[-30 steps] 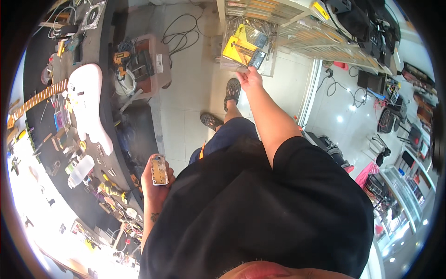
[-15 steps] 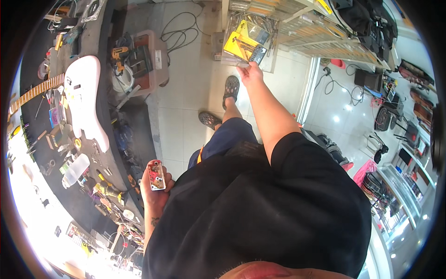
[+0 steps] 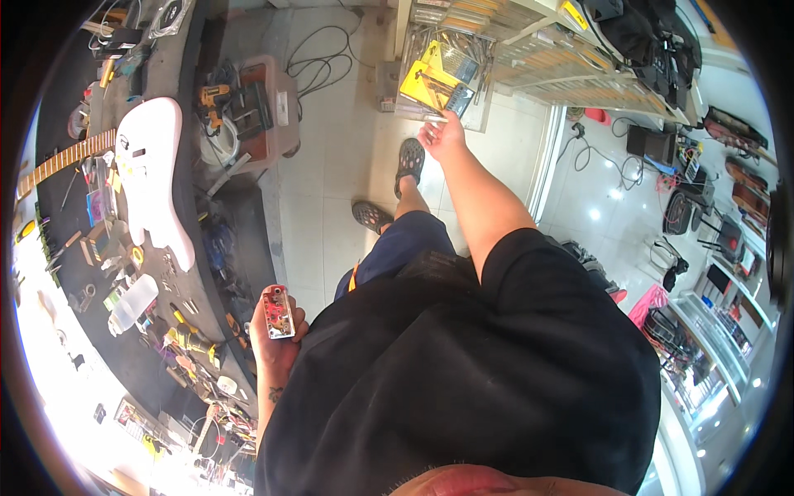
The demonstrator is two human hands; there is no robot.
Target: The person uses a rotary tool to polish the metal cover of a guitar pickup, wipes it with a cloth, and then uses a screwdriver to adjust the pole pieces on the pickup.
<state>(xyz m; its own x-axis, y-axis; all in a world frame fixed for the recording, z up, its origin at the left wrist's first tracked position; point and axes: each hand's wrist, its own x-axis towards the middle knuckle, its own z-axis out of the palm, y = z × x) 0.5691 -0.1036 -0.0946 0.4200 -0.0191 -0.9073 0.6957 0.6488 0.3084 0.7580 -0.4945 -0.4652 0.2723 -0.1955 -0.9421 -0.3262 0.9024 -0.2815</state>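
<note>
My left hand point(image 3: 278, 347) is at my left side, closed round a small rectangular metal-rimmed piece point(image 3: 279, 312). Its upward face is red, with small brass-coloured and silver parts. Ahead of me my right hand point(image 3: 445, 136) reaches to the front edge of a pulled-out clear drawer point(image 3: 478, 122), fingers curled at that edge. A small pale strip shows at the fingertips; whether it belongs to the drawer cannot be made out. Inside the drawer lie flat yellow packs of tools point(image 3: 426, 83) and a dark grey pack point(image 3: 460, 99), just beyond my fingers.
On my left runs a dark workbench point(image 3: 99, 289) crowded with tools, a white guitar body point(image 3: 153, 174) and a translucent bottle point(image 3: 133, 304). A bin point(image 3: 281, 103) holding a yellow drill point(image 3: 213, 97) stands beside it. A black cable point(image 3: 318, 62) loops over the floor. Rack drawers point(image 3: 562, 62) rise ahead right.
My right hand has shifted slightly down along the drawer's front edge, and its fingers are curled more. The left hand keeps the metal-rimmed piece in nearly the same place.
</note>
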